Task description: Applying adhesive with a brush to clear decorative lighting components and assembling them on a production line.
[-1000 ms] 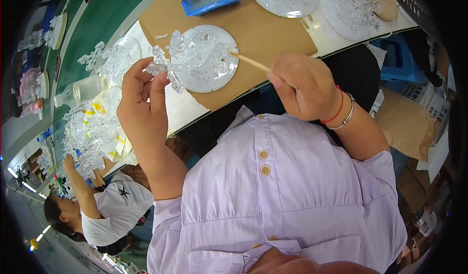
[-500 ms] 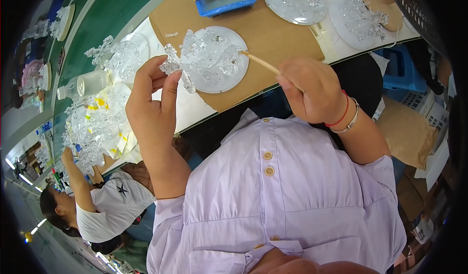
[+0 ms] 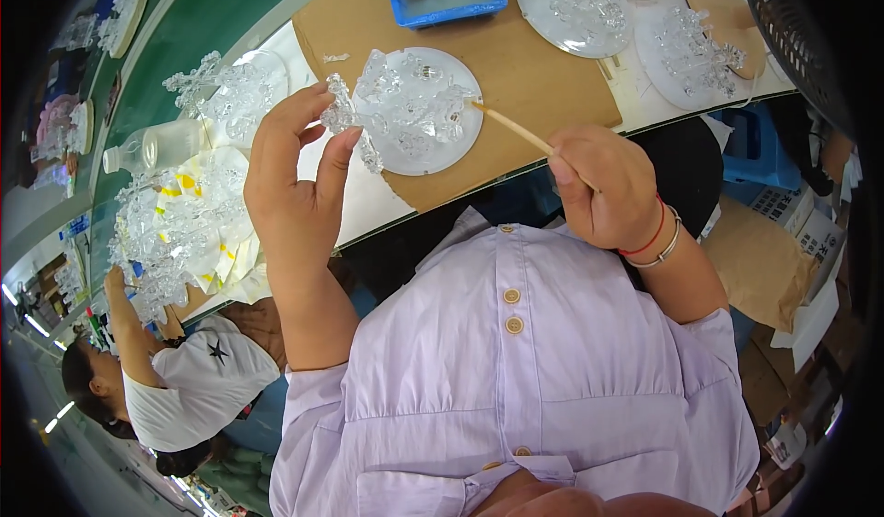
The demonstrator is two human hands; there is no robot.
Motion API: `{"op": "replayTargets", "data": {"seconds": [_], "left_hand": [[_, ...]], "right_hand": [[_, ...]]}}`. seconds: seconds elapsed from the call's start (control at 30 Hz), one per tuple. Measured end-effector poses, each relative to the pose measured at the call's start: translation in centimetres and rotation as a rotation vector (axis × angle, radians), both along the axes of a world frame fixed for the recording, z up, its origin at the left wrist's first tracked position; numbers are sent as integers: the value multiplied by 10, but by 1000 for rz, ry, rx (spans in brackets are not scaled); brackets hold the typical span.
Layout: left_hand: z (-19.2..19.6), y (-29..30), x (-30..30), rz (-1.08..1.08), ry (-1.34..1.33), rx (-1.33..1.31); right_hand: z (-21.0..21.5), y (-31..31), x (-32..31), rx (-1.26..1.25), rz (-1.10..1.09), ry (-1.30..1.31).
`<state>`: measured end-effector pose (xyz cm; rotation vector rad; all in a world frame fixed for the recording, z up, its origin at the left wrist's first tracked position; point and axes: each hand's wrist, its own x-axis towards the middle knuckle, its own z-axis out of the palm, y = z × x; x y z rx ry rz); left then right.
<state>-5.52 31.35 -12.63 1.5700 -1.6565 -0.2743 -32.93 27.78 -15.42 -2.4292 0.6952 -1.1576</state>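
Two hands at upper centre: my left hand (image 3: 293,181) pinches a clear piece (image 3: 343,116) beside the round disc (image 3: 419,112); my right hand (image 3: 603,185) grips a thin stick (image 3: 516,130), its tip apparently touching the disc's ornaments.

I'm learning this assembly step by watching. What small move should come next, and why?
Probably bring the clear crystal piece in the left hand down toward the round disc. The wooden stick in the right hand already has its tip at the disc's edge, while the piece is held just beside it.
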Motion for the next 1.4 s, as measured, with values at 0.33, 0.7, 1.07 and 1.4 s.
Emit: {"op": "replayTargets", "data": {"seconds": [0.33, 0.7, 1.07, 1.4], "left_hand": [[-2, 5, 4, -13, -88, -4], [-5, 17, -2, 32, -137, -93], [-4, 23, -15, 85, -168, -156], [-8, 23, -14, 64, -139, -159]], "right_hand": [[6, 19, -1, 23, 67, -18], [22, 4, -12, 132, 24, -122], [48, -63, 18, 47, -209, -91], [29, -83, 35, 45, -244, 38]]}}
